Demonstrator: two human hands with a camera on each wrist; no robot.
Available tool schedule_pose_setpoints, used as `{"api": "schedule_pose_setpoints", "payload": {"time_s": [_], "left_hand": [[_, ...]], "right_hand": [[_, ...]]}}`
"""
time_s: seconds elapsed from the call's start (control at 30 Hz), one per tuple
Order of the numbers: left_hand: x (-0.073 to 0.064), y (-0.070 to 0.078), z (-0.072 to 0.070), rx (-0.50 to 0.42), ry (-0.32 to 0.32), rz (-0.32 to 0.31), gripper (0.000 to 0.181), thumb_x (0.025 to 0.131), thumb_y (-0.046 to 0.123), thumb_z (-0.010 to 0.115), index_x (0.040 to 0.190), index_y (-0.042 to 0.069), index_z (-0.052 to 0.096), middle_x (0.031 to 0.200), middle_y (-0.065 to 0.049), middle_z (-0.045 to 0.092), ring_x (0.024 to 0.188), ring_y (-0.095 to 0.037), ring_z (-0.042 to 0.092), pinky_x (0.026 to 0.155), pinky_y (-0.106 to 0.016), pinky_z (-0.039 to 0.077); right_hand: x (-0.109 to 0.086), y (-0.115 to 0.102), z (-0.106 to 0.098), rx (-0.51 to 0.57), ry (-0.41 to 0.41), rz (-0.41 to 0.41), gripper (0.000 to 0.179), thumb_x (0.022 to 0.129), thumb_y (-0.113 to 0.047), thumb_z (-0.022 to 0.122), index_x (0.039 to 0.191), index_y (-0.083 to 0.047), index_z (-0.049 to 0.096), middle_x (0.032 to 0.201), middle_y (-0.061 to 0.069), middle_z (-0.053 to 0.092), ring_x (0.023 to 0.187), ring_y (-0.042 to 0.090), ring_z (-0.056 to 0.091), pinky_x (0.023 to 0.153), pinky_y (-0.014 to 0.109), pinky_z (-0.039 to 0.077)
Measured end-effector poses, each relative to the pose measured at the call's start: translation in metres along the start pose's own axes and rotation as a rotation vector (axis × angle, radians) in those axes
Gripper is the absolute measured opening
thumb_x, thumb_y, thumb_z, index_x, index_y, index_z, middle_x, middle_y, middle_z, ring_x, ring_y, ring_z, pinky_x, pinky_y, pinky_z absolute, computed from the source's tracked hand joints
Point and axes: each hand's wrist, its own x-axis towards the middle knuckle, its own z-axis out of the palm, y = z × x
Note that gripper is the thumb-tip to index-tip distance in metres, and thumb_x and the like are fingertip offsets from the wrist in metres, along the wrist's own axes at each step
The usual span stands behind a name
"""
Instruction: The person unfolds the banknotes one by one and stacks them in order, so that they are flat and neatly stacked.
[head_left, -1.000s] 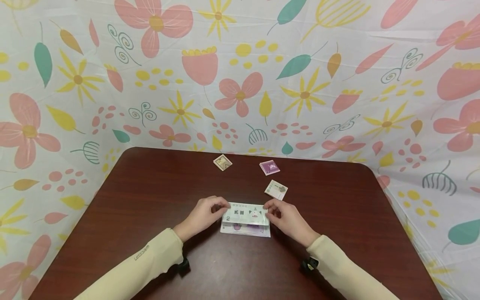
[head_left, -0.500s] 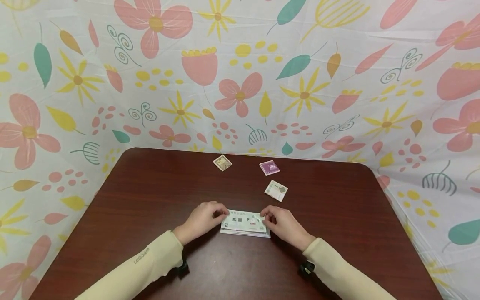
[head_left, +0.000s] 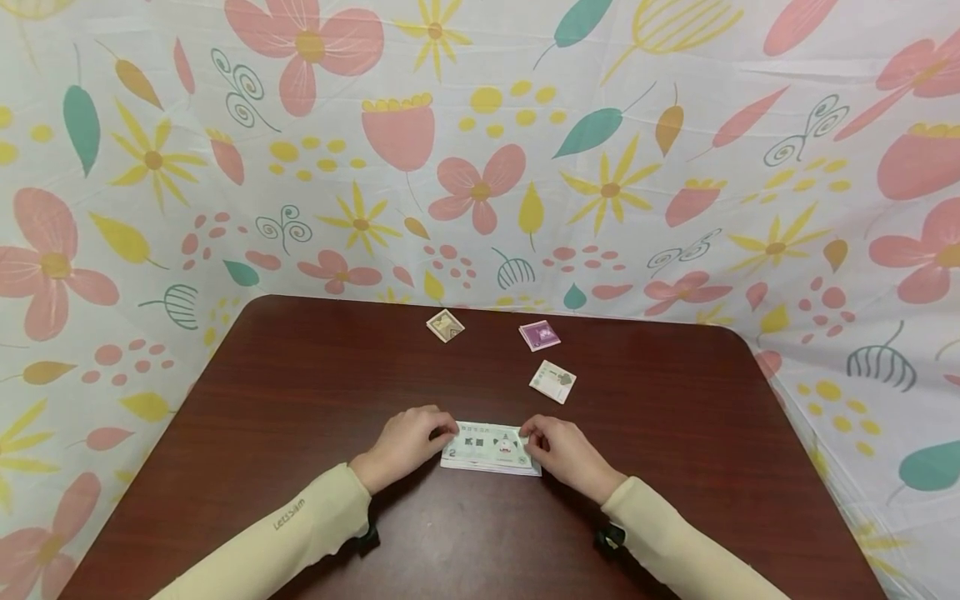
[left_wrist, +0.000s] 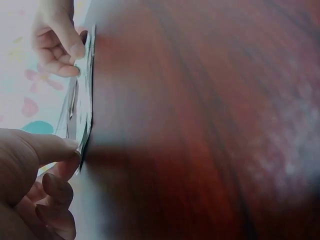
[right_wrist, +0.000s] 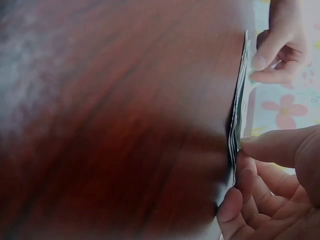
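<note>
In the head view, a pale green banknote (head_left: 486,444) marked with a 2 lies on top of a small stack of banknotes (head_left: 491,469) on the table. My left hand (head_left: 408,442) pinches its left end between thumb and fingers. At the right end, my right hand (head_left: 568,452) pinches it in the same way. Seen edge-on in the right wrist view, the stack (right_wrist: 235,127) shows several thin layers with slight gaps at the near end. The left wrist view has the banknotes (left_wrist: 85,100) edge-on too, between both hands. Most of the lower notes are hidden.
Beyond the hands on the dark wooden table (head_left: 315,375) lie three small folded paper pieces: a tan one (head_left: 446,325), a purple one (head_left: 539,335) and a pale one (head_left: 553,382). A flower-patterned cloth (head_left: 480,167) hangs behind the table.
Both hands have brought the green banknote down and nearer to me. It now covers the purple note marked 5 that showed below it. During the last half second it has barely moved.
</note>
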Motion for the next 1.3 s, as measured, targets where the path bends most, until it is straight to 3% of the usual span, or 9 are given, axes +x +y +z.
{"api": "schedule_pose_setpoints", "payload": {"time_s": [0.23, 0.57, 0.83, 1.07, 1.3], "left_hand": [[0.000, -0.001, 0.000, 0.005, -0.001, 0.002, 0.006, 0.094, 0.013, 0.077, 0.096, 0.018, 0.077, 0.091, 0.004, 0.067, 0.080, -0.013, 0.067, 0.066, -0.035, 0.053], [-0.003, -0.003, -0.002, -0.011, -0.012, -0.013, 0.008, 0.092, 0.017, 0.079, 0.100, 0.018, 0.077, 0.098, 0.005, 0.066, 0.082, -0.014, 0.067, 0.066, -0.033, 0.053], [-0.004, -0.003, -0.005, -0.026, -0.060, -0.004, 0.015, 0.093, 0.021, 0.080, 0.107, 0.016, 0.077, 0.104, 0.003, 0.066, 0.084, -0.015, 0.066, 0.067, -0.033, 0.053], [-0.004, -0.004, -0.003, -0.019, -0.068, 0.004, 0.016, 0.093, 0.022, 0.080, 0.108, 0.017, 0.076, 0.105, 0.003, 0.067, 0.088, -0.016, 0.067, 0.071, -0.036, 0.054], [-0.005, -0.005, -0.003, -0.012, -0.060, 0.014, 0.017, 0.094, 0.023, 0.079, 0.109, 0.015, 0.076, 0.107, 0.003, 0.067, 0.088, -0.015, 0.067, 0.072, -0.035, 0.055]], "right_hand": [[0.000, -0.001, 0.000, -0.012, -0.010, 0.010, 0.012, 0.089, -0.001, 0.072, 0.099, -0.007, 0.071, 0.075, -0.010, 0.055, 0.065, 0.000, 0.046, 0.062, 0.023, 0.042], [0.004, -0.002, -0.002, -0.016, -0.083, 0.067, 0.012, 0.092, -0.004, 0.072, 0.103, -0.008, 0.072, 0.076, -0.008, 0.054, 0.065, 0.004, 0.046, 0.060, 0.024, 0.041], [0.004, 0.001, -0.004, -0.005, -0.090, 0.051, 0.012, 0.092, -0.004, 0.073, 0.102, -0.009, 0.072, 0.076, -0.008, 0.053, 0.066, 0.003, 0.046, 0.060, 0.024, 0.041], [0.009, 0.007, -0.011, 0.023, -0.103, -0.026, 0.007, 0.093, -0.006, 0.073, 0.099, -0.009, 0.073, 0.078, -0.010, 0.058, 0.071, 0.003, 0.051, 0.065, 0.025, 0.045], [0.029, 0.027, -0.027, -0.019, -0.034, -0.027, 0.005, 0.093, -0.007, 0.075, 0.097, -0.009, 0.075, 0.081, -0.008, 0.063, 0.076, 0.006, 0.056, 0.072, 0.028, 0.049]]}}
